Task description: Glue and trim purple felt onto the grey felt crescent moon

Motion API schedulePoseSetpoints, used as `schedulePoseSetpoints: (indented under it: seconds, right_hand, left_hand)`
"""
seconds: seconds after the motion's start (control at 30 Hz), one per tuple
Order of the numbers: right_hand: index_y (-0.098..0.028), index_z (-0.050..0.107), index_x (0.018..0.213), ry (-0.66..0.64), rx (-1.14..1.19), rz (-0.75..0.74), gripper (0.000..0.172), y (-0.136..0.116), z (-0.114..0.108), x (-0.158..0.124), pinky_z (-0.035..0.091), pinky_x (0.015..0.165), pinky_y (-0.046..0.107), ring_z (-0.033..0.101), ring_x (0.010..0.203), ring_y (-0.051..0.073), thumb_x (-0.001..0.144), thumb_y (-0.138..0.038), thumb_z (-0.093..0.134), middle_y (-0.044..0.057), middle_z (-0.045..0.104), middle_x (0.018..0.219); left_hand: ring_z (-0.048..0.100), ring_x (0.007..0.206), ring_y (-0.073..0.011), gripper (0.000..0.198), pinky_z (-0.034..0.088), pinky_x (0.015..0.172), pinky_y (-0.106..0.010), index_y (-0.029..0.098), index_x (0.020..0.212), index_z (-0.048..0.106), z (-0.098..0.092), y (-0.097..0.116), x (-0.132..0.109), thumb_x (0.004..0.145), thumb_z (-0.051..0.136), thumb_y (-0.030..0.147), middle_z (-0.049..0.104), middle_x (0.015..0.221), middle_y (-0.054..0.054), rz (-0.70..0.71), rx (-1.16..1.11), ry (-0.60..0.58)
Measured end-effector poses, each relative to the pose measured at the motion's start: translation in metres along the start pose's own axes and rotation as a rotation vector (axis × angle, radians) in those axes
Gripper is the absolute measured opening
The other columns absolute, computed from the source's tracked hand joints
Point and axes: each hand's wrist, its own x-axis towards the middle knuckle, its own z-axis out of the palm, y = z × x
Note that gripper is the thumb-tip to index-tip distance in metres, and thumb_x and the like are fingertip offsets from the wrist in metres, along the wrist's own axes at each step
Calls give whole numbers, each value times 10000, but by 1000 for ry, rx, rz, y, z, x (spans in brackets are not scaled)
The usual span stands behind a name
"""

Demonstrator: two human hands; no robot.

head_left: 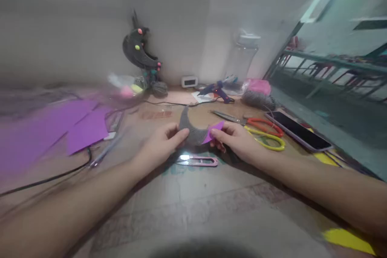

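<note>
A crescent wrapped in grey yarn (196, 135) is held up between my two hands over the table. My left hand (171, 139) pinches its left side between thumb and fingers. At the other end, purple paper (215, 131) covers or forms the tip, and my right hand (231, 139) grips it there with the thumb on top. Just below the crescent lie pink-handled thread snips (198, 161). To the right of my right hand rest scissors (263, 127) with red and yellow handles.
Purple paper sheets (87, 127) lie at the left near a black cable. A finished-looking dark crescent (137, 50) with coloured balls stands at the back. Behind are a glue gun (219, 90), small white device (189, 82), grey yarn (256, 98) and clear bottle (243, 58). A phone (298, 131) lies right.
</note>
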Motion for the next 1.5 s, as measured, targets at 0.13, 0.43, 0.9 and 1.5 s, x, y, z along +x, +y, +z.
schedulePoseSetpoints:
  seconds: [0.13,0.43,0.9,1.5]
  right_hand:
    - [-167,615,772,8,8,32,358,-4,1,-1,372,443,200,488,478,77,742,-510,713,-24,601,587]
    - [-173,648,852,26,37,69,315,-7,2,-1,370,442,202,472,453,75,715,-449,717,-45,590,551]
    - [-173,611,767,5,-26,74,359,-9,1,-2,354,439,200,456,454,72,748,-521,697,-33,591,554]
    - [-168,598,712,-52,14,72,389,-9,0,0,347,441,207,452,453,66,727,-538,715,-21,611,576]
  left_hand:
    - [495,650,-137,312,362,610,-255,186,784,584,1,0,0,898,533,472,535,679,34,19,5,-29]
    - [521,652,-143,309,378,602,-256,188,829,625,1,-1,0,897,544,478,584,707,21,34,27,-41]
    - [543,666,-141,325,384,610,-250,193,836,653,2,-1,-1,894,552,497,604,712,17,19,-15,-80]
    - [473,590,-118,344,341,572,-248,186,690,543,1,1,4,877,553,474,515,625,39,-30,-93,-11]
